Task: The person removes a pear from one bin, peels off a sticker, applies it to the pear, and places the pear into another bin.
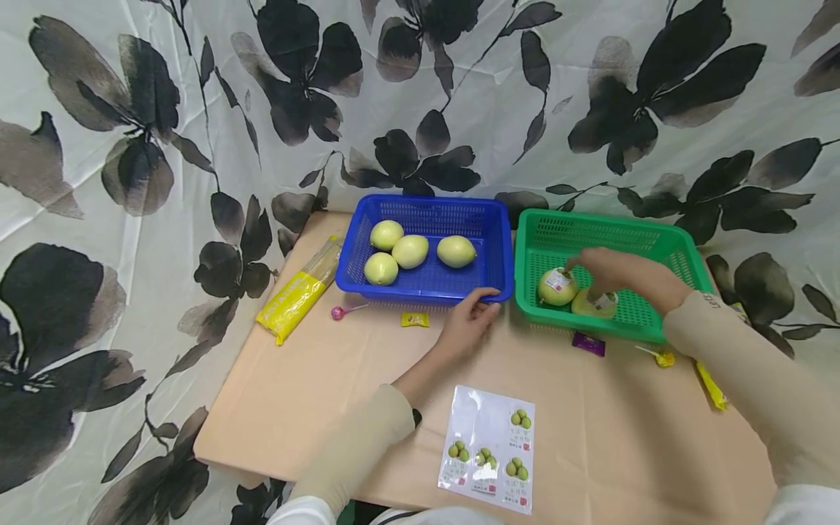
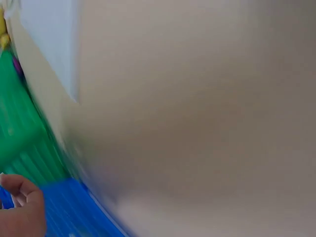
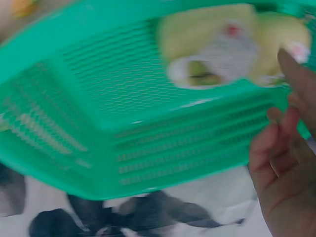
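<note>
My right hand (image 1: 607, 270) reaches into the green basket (image 1: 610, 219), its fingers just above two pale yellow-green round fruits. One labelled fruit (image 1: 555, 292) lies to the left; beside it, another labelled fruit (image 1: 593, 306) is partly covered by the hand. In the right wrist view, white stickers (image 3: 229, 49) with small fruit pictures show on the fruits, and the fingers are loosely bent with nothing between them. My left hand (image 1: 467, 319) holds the front right corner of the blue basket (image 1: 433, 292). Several similar fruits (image 1: 410, 251) without visible labels lie in that basket.
A printed sticker sheet (image 1: 485, 445) lies at the table's front. Small wrapped sweets, one yellow (image 1: 415, 319) and one purple (image 1: 588, 343), and lollipops (image 1: 337, 313) lie before the baskets. A yellow packet (image 1: 298, 295) lies at left; a floral cloth (image 1: 420, 95) hangs behind.
</note>
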Available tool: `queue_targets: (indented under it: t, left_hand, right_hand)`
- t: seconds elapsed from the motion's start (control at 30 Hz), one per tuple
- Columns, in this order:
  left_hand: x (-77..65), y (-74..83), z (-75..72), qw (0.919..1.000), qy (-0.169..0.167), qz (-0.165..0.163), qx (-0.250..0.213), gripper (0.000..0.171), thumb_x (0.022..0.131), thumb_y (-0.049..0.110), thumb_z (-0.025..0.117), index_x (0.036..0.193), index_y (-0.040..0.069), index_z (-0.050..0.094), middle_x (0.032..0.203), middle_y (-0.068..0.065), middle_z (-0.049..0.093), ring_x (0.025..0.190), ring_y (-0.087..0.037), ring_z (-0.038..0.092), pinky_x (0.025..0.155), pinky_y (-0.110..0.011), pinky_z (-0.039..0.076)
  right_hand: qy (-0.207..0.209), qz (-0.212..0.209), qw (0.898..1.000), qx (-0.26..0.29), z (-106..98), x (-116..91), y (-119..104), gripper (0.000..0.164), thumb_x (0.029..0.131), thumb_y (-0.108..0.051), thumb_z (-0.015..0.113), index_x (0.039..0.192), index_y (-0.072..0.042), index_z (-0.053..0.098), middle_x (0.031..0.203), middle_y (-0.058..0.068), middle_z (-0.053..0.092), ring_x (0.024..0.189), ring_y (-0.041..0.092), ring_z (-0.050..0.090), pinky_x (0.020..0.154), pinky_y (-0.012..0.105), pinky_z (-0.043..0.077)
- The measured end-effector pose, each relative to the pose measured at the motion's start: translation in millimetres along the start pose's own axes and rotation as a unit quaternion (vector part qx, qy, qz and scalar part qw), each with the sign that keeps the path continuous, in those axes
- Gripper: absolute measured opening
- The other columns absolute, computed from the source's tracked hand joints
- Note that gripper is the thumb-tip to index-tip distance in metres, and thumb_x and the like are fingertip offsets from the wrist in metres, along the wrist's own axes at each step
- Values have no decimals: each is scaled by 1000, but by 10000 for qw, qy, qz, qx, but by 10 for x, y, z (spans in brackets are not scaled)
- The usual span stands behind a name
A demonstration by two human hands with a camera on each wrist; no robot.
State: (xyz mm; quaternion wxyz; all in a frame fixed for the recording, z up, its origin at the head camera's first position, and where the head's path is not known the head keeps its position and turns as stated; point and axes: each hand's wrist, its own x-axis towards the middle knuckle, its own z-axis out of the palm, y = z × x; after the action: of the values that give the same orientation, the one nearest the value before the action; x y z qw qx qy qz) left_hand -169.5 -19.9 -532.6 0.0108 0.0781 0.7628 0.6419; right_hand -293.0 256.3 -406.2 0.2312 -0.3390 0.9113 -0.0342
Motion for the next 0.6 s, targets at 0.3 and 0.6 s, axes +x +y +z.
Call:
queue_targets:
  t: [0.3, 0.6]
  left_hand:
    - [-222, -218, -992, 9952, 970, -116, -68, 39, 100, 21, 72, 132, 1, 62, 94, -28, 70, 80, -51, 66, 58, -29, 56]
    - [-445, -261, -1742, 9882, 1430, -499, 206, 46, 97, 28, 76, 135, 5, 61, 103, -26, 70, 80, -32, 70, 64, -25, 57]
  right_hand:
    - [797, -542, 9950, -269, -292, 580, -628, 45, 88, 0, 79, 130, 6, 64, 129, 26, 67, 124, 45, 62, 104, 56, 52]
    - [523, -147, 9983, -225, -400, 1308, -1205, 49, 94, -15, 76, 138, 1, 60, 139, 22, 64, 132, 41, 59, 110, 56, 49]
